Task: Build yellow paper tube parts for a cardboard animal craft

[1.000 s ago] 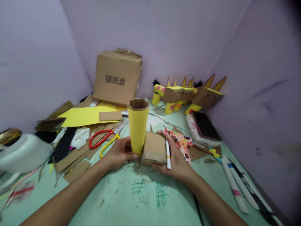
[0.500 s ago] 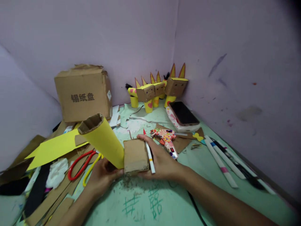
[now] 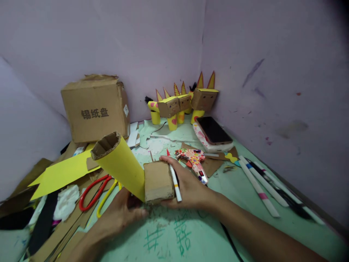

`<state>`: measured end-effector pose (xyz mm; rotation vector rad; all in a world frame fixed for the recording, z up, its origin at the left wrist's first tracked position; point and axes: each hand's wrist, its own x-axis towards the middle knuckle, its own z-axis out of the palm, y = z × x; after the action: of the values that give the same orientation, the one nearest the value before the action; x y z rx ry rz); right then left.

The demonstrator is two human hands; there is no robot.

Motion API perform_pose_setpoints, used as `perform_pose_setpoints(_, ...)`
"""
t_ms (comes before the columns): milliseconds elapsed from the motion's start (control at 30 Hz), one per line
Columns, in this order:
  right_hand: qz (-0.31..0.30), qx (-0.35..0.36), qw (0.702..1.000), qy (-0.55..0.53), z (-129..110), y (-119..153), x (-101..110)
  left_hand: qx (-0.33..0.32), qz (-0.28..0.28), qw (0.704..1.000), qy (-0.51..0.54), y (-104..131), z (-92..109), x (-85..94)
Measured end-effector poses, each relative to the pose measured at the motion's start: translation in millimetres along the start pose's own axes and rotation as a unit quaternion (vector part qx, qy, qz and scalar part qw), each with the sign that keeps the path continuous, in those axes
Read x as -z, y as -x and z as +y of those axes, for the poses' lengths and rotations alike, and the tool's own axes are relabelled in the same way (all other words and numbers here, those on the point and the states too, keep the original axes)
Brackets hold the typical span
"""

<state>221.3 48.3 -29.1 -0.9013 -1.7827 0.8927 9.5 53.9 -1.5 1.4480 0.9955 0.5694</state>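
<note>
**Fingers of the left hand [image 3: 116, 216] spread; right hand [image 3: 191, 187] gripping cardboard block [image 3: 159, 178]**

Far left, a crumpled white tissue [image 3: 66, 202] lies on dark strips and cardboard scraps. Behind it is a yellow sheet [image 3: 64, 171]; the large carton [image 3: 94, 118] stands upright at the wall. Scissors with one red and one yellow handle [image 3: 92, 196] rest beside the left hand.

The left hand is at the foot of the yellow tube [image 3: 124, 169], thumb and forefinger apart. Some fingertips are obscured; contact with the tube cannot be confirmed. The tube leans left, its open end up, its lower side against the block. The block sits right of the tube, over the worktop [image 3: 141, 240], with the right hand around its right side. A white marker [image 3: 175, 183] runs along that side, within the same hand.

At the rear, horned cardboard figures [image 3: 169, 107] stand by the wall. To the right of the block lies a patterned glue gun [image 3: 193, 160]. A phone [image 3: 214, 130] rests on a flower-print pack [image 3: 218, 147]. Several white pens [image 3: 257, 187] lie at far right.
</note>
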Motion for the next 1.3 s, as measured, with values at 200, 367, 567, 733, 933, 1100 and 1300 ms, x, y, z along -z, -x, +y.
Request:
perform_pose_setpoints(200,0.002,-0.004,1.0,0.012,-1,-1,-1,-0.039,0.078,0.996,-0.026,-8,-2,-15.9)
perform_pose_setpoints(367,0.005,-0.008,1.0,-0.001,-1,-1,-1,-0.032,0.108,0.992,-0.054,-9,-8,-17.3)
perform_pose_setpoints(567,-0.047,-0.046,0.997,0.039,-6,1,11,-0.027,0.107,0.992,-0.058,-7,-6,-17.6)
perform_pose_setpoints(733,-0.025,-0.048,0.983,0.173,-19,-5,11,-0.032,0.133,0.989,-0.057,-8,-8,-15.9)
perform_pose_setpoints(933,-0.002,-0.018,0.967,0.254,-21,-10,10,-0.031,0.138,0.989,-0.053,-10,-8,-17.8)
perform_pose_setpoints(1100,-0.003,-0.023,0.976,0.215,-18,-8,13,-0.015,0.112,0.993,-0.027,-7,-11,-11.1)
perform_pose_setpoints(1300,0.009,-0.02,0.988,0.152,-16,-7,9,0.0,0.129,0.992,-0.015,-3,-19,0.6)
